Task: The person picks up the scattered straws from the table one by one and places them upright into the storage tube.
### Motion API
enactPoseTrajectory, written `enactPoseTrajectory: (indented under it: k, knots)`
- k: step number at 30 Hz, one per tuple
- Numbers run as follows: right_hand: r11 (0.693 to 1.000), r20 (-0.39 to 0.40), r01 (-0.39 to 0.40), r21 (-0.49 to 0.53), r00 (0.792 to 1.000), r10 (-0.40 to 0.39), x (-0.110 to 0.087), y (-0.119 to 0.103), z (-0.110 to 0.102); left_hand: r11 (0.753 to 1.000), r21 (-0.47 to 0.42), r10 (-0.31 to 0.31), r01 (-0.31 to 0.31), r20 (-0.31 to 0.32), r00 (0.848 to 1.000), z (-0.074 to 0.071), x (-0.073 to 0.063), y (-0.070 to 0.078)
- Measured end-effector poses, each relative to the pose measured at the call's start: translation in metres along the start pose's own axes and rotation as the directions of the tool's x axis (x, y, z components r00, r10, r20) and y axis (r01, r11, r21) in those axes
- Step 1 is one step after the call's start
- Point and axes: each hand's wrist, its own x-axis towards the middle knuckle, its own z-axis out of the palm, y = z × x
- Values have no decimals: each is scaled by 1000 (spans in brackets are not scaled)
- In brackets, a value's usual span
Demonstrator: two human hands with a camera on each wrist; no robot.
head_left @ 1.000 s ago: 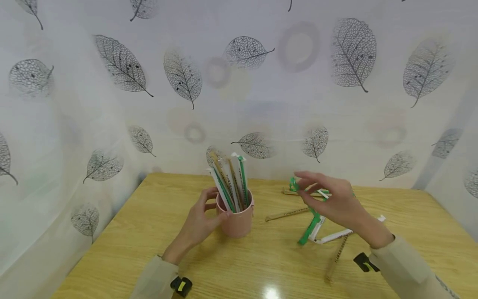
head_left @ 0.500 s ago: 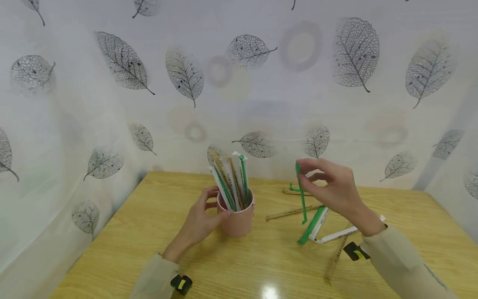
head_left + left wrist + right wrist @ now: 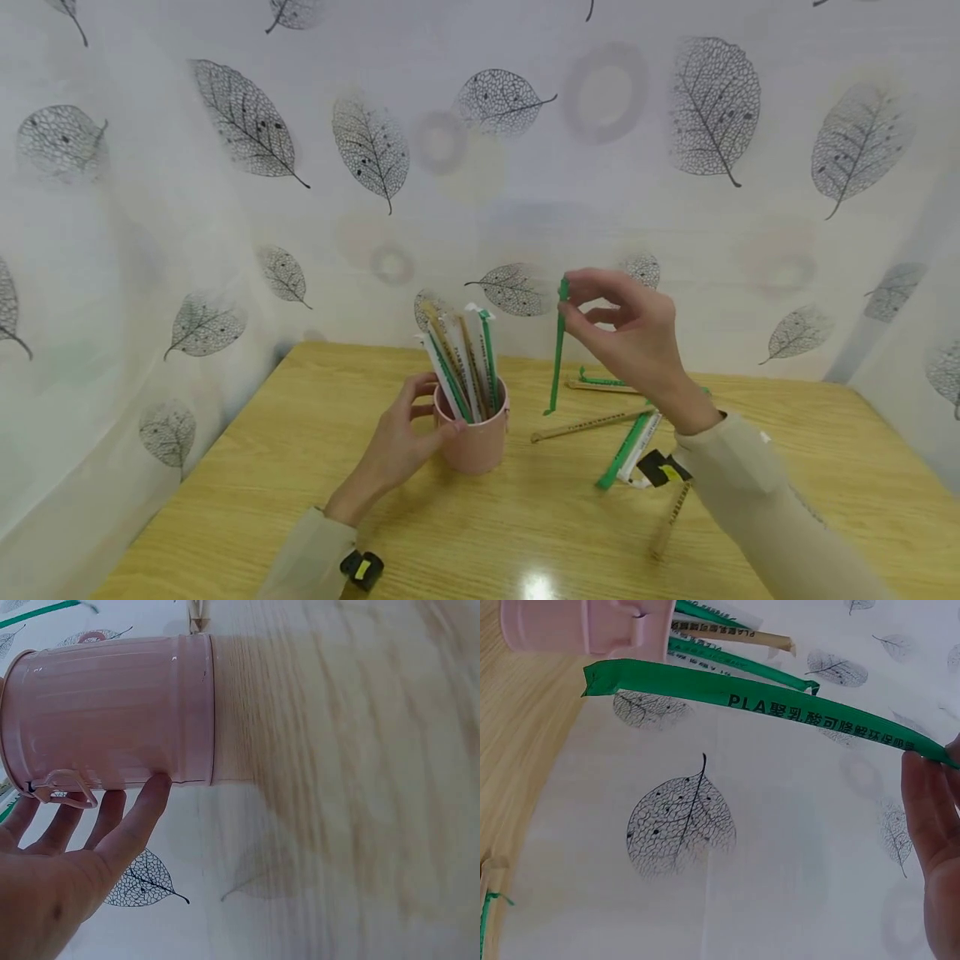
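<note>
A pink metal pail (image 3: 476, 446) stands upright on the table, holding several wrapped drinking straws (image 3: 459, 367) in white, green and brown. My left hand (image 3: 397, 450) grips the pail from its left side, thumb at the front of the rim. In the left wrist view the fingers (image 3: 135, 821) lie along the pail's wall near its small side handle. My right hand (image 3: 626, 325) pinches the top end of a green wrapped straw (image 3: 558, 350), which hangs down right of the pail, lower end above the table. Printed lettering shows on its wrapper in the right wrist view.
Right of the pail, more wrapped straws lie loose on the wooden table (image 3: 300, 492): a brown straw (image 3: 585, 427), a green straw (image 3: 622, 452) beside white ones, and a brown straw (image 3: 669, 523) nearer the front. A leaf-patterned curtain (image 3: 517, 208) hangs behind the table.
My right hand has lifted the green straw up from the loose pile and carried it left toward the pail; the straw now hangs nearly upright. The left hand stays on the pail.
</note>
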Motion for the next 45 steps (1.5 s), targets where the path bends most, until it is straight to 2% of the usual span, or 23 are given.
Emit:
enactPoseTrajectory:
  k: [4,9,13,20,28,37,45]
  knots:
    - [997,-34,42,71,999,-40,12,-5,12,1000,-6,4,-4,6,1000,0,1,0]
    - [985,-76,61,159,996,-49,24,-11,26,1000,-2,-8,8,-2,1000,1,0,-1]
    - [984,-71,56,168,996,-44,25,-11,36,1000,10,-8,8,-2,1000,1,-1,-3]
    - [997,1,12,81,1000,-12,10,1,50,1000,13,-12,12,2,1000,0,-2,-3]
    - [1000,50,13,14,999,-14,-11,17,62,1000,19,-10,10,-4,1000,0,-2,-2]
    - [999,132,-17,-28,991,21,-30,30,70,1000,14,-7,7,-1,1000,0,-1,-3]
    - [997,172,-68,-20,983,71,-41,37,73,1000,11,4,-4,1,1000,-1,0,-3]
